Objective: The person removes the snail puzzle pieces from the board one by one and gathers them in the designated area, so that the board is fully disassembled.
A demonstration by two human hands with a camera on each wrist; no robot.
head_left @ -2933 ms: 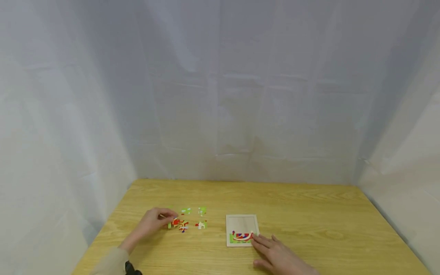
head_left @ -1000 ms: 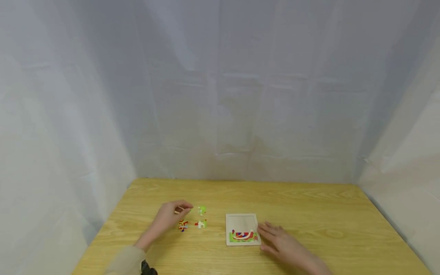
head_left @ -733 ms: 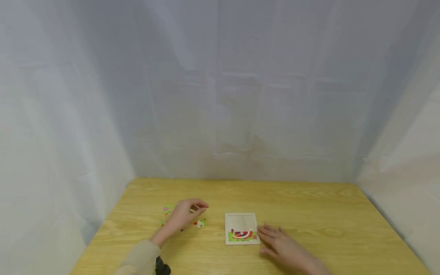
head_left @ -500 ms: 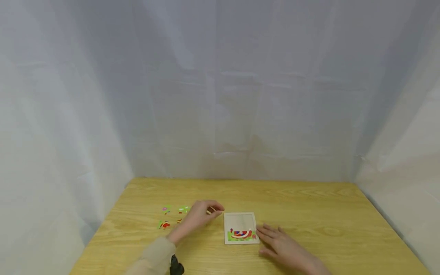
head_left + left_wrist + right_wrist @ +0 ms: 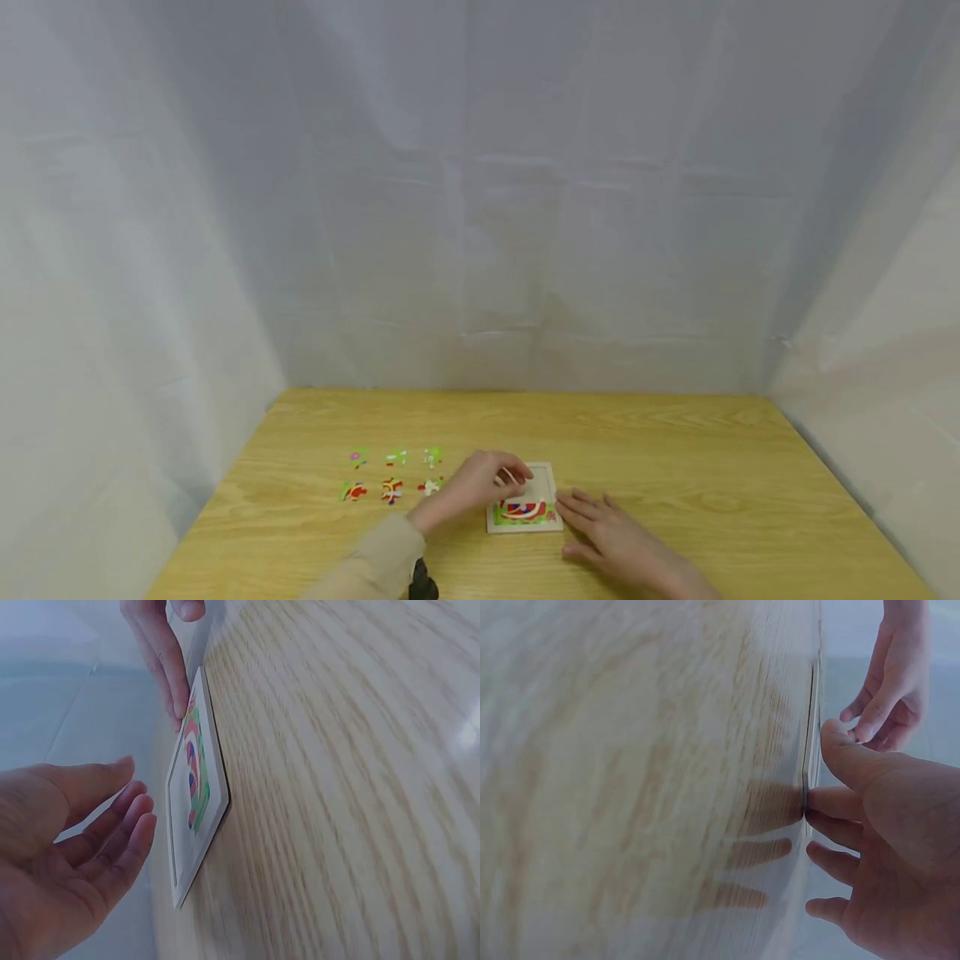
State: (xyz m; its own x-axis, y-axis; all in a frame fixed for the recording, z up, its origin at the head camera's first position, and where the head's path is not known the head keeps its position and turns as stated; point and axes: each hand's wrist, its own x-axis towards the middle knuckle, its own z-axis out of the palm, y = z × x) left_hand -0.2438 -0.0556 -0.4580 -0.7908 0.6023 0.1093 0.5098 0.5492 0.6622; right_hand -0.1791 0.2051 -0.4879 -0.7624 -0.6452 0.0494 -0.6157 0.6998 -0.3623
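Observation:
My left hand (image 5: 480, 481) hovers over the left part of a small square wooden puzzle tray (image 5: 543, 475), covering some of it. Its fingers are loosely curled, and in the left wrist view nothing shows between thumb and fingertips. Red, blue, white and green puzzle pieces (image 5: 523, 512) fill the near strip of the tray; what shows of the far part is bare wood. With its fingers stretched out, my right hand (image 5: 615, 537) touches the tray's right edge, palm side low over the table.
Several loose jigsaw pieces lie left of the tray in two rows, among them a green one with a pink flower (image 5: 357, 457) and a red and green one (image 5: 355, 492). Pale sheeting (image 5: 480, 250) hangs behind and beside the wooden table (image 5: 675, 467).
My left hand has travelled right, from the loose pieces to above the tray. A red and green piece has shifted left, away from its neighbour. My right hand stays by the tray's right edge.

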